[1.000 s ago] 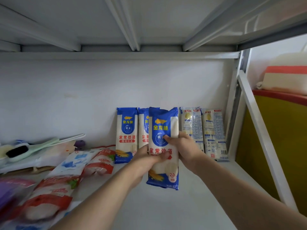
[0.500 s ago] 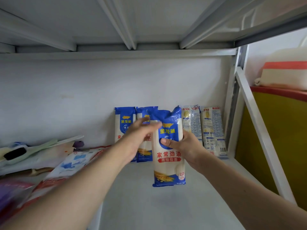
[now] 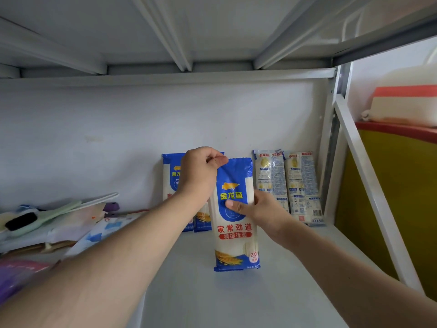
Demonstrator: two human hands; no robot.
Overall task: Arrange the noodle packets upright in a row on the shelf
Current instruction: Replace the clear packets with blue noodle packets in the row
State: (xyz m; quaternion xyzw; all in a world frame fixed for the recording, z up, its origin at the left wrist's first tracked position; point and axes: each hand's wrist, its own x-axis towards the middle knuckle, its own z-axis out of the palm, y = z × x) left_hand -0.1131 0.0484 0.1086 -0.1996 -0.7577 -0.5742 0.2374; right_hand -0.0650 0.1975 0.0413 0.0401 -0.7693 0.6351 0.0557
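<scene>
the blue noodle packet [image 3: 233, 216] was pinched at its top by the left hand [image 3: 201, 171] and gripped mid-body by the right hand [image 3: 257, 209]; it should be kept vertical and slid back beside the packets at the wall [image 3: 287, 185].

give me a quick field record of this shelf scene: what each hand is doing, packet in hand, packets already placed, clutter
left hand: left hand pinches top corner of the held packet
right hand: right hand grips held packet at mid height, thumb on front
held packet: blue noodle packet, upright, in front of the row
row at wall: two blue packets, partly hidden; two pale packets, upright
shelf: white shelf
left clutter: brush, lying packets
</scene>
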